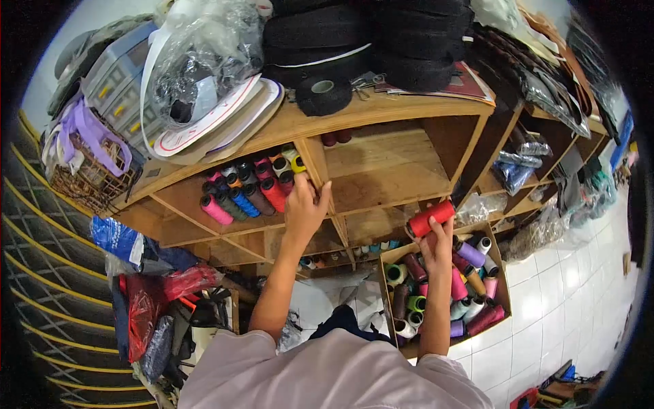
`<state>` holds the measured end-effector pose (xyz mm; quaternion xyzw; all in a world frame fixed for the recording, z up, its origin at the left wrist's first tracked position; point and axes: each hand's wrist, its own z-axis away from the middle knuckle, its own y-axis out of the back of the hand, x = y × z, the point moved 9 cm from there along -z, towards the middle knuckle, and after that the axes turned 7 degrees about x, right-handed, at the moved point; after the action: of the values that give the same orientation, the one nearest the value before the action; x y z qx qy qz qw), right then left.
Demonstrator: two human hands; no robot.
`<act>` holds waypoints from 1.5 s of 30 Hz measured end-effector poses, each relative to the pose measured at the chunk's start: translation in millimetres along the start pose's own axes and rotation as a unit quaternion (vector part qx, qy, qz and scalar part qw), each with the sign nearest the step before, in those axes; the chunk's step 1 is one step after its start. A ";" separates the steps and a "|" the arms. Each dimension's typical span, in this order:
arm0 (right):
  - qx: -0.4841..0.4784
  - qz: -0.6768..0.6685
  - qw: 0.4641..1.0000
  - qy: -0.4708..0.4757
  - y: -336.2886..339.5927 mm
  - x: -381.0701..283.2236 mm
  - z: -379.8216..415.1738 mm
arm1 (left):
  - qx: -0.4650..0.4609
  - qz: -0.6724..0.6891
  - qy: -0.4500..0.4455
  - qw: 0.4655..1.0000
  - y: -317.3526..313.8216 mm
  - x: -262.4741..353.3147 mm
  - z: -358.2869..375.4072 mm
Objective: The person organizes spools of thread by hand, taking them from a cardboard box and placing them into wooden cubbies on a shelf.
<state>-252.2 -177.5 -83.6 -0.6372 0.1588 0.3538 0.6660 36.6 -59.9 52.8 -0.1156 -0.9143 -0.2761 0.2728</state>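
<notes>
- In my right hand (436, 247) I hold a red spool (430, 218).
- Just below that grip, the box (502, 269) is plain brown card; its spools (470, 286) are purple, pink, maroon, green, white and brown.
- My left hand (304, 208) rests on a light wood shelf (381, 170).
- Left of that hand, the cones (245, 194) run pink, blue, dark, red, with orange and yellow tops behind.
- Above it, the tape roll (323, 94) is black; the stacked webbing (368, 34) is black too.
- Far left, a brown basket (88, 180) carries lilac straps (85, 129).
- Below my left arm, one bag (116, 238) is blue, another (146, 300) red.
- My sleeves (327, 378) are pale pink.
- The floor tiles (565, 300) under the right hand are white.
</notes>
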 end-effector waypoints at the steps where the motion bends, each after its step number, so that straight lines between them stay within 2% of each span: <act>1: 0.006 0.023 1.000 0.015 4.6 3.6 -2.9 | 0.021 -0.008 -0.040 0.999 5.1 4.7 4.7; 2: 0.001 0.025 1.000 0.014 6.6 5.1 -2.7 | 0.042 -0.015 -0.079 0.996 9.7 9.2 10.8; 4: 0.034 0.043 0.998 -0.007 16.0 8.1 0.4 | 0.033 -0.010 -0.064 0.997 7.2 -3.2 22.4; 6: 0.021 0.049 0.999 0.005 26.9 12.5 -3.1 | 0.047 0.002 -0.125 0.991 8.2 -0.6 33.7; 8: 0.020 0.044 0.999 0.002 25.7 11.4 2.5 | 0.058 0.024 -0.102 0.993 9.2 -7.1 42.3; 10: 0.020 0.058 0.998 -0.004 24.0 12.1 6.4 | 0.000 -0.007 -0.116 0.993 -0.9 -10.1 47.6; 11: 0.027 0.062 0.998 -0.008 24.8 13.7 6.8 | -0.024 -0.005 -0.072 0.997 -5.8 -22.1 51.9; 16: 0.019 0.064 0.998 -0.022 27.4 24.7 4.7 | -0.023 0.004 -0.043 0.999 -12.3 -43.1 57.5; 18: 0.016 0.067 0.997 -0.019 21.1 23.5 2.7 | -0.040 0.019 -0.005 0.999 -16.0 -50.3 59.6; 24: 0.037 0.140 0.989 -0.006 -3.1 6.3 -2.9 | -0.016 0.026 0.011 0.999 -11.5 -54.7 72.1; 26: 0.029 0.140 0.990 0.009 -16.9 0.3 -6.2 | 0.014 0.025 -0.016 0.999 -4.5 -48.7 75.4; 28: 0.012 0.200 0.978 0.053 -35.6 -10.6 -11.6 | -0.029 0.035 0.000 0.999 -9.6 -52.6 82.9; 30: 0.021 0.207 0.977 0.056 -45.6 -11.4 -27.5 | -0.019 0.017 -0.021 0.999 -6.0 -51.7 87.0; 32: -0.061 0.349 0.922 0.160 -71.3 -20.1 -50.4 | -0.018 -0.014 -0.071 0.997 -4.2 -44.2 92.6; 35: -0.105 0.388 0.889 0.219 -111.4 -12.0 -96.5 | -0.027 -0.042 -0.092 0.994 -4.5 -55.1 102.6; 36: -0.113 0.398 0.884 0.220 -123.4 -6.5 -114.9 | -0.017 -0.055 -0.096 0.994 -4.7 -59.0 105.5; 38: -0.101 0.435 0.850 0.281 -132.0 7.5 -159.2 | -0.050 -0.039 -0.091 0.994 -13.2 -64.0 109.0; 40: -0.065 0.511 0.786 0.343 -135.6 24.6 -197.3 | -0.074 -0.115 -0.126 0.983 -24.5 -66.1 115.3; 42: -0.107 0.508 0.782 0.345 -158.6 38.2 -208.3 | -0.096 -0.137 -0.149 0.975 -37.8 -73.5 128.4; 43: -0.096 0.505 0.784 0.348 -161.2 43.9 -217.7 | -0.083 -0.157 -0.174 0.969 -40.8 -74.1 131.6; 44: -0.104 0.533 0.775 0.324 -161.0 62.2 -233.1 | -0.068 -0.178 -0.199 0.961 -41.8 -74.4 134.0; 45: -0.113 0.559 0.765 0.300 -159.5 82.1 -248.0 | -0.095 -0.196 -0.209 0.954 -47.4 -78.2 136.6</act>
<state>-27.9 -383.9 -54.6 -0.5800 0.6372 0.4699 0.1919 24.5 -26.0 -107.5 -0.0144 -0.9253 -0.3790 0.0045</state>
